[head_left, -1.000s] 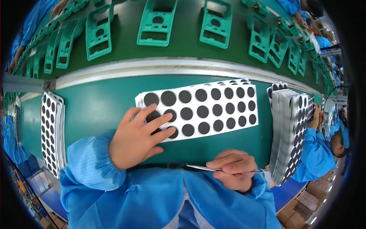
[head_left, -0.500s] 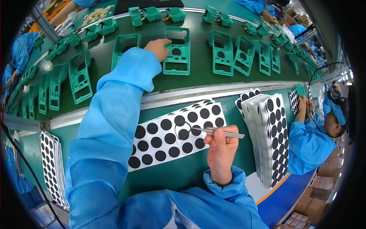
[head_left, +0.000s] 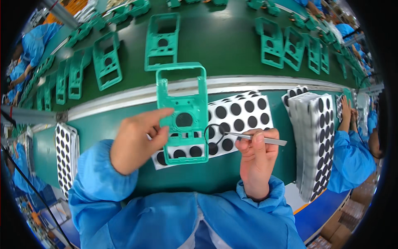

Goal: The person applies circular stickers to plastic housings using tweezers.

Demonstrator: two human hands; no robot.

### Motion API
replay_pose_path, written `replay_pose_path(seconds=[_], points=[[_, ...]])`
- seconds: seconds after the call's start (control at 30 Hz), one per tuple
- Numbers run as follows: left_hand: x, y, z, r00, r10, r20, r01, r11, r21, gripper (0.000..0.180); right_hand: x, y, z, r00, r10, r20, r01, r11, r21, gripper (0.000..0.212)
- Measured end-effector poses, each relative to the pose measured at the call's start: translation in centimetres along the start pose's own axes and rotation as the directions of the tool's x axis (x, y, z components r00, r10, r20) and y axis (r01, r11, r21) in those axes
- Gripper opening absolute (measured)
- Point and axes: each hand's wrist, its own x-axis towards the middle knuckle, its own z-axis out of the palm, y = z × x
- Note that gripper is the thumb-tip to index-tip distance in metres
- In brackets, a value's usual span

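Observation:
My left hand (head_left: 139, 139) grips a green plastic housing frame (head_left: 182, 101) by its left side, holding it upright above the bench. A round opening in its middle looks dark; whether something covers it I cannot tell. In my right hand (head_left: 259, 164) are metal tweezers (head_left: 269, 140), pinched between thumb and fingers. From their tips hangs a thin black ring (head_left: 213, 125), just at the frame's right edge. Beneath both lies a white sheet of black round stickers (head_left: 248, 133), partly hidden by the frame.
Tall stacks of sticker sheets stand at right (head_left: 304, 145) and left (head_left: 66, 157). Beyond a metal rail (head_left: 124, 99), more green frames (head_left: 162, 54) lie on a dark green conveyor belt (head_left: 224, 50). A co-worker in blue (head_left: 352, 157) sits at the right.
My left hand has drawn back from the belt, bringing a green frame over the sticker sheet. The right hand still holds the tweezers and ring. The whole view has shifted.

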Motion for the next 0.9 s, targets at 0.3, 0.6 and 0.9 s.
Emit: replay_pose_path(seconds=[0.3, 0.6, 0.9], points=[[-4.8, -2.4, 2.6, 0.997, 0.032, -0.073, -0.019, 0.987, 0.161, 0.035, -2.5, 5.0, 0.8, 0.927, -0.265, 0.263, 0.352, 0.857, -0.376, 0.028], [-6.6, -4.2, 3.7, 0.919, 0.395, 0.002, -0.364, 0.846, 0.389, 0.046, -2.9, 6.8, 0.3, 0.864, -0.277, 0.420, 0.470, 0.745, -0.474, 0.029], [-6.3, -4.5, 4.2, 0.902, 0.429, -0.050, -0.379, 0.841, 0.386, 0.042, -2.9, 6.7, 0.2, 0.831, -0.260, 0.493, 0.517, 0.689, -0.508, 0.033]])
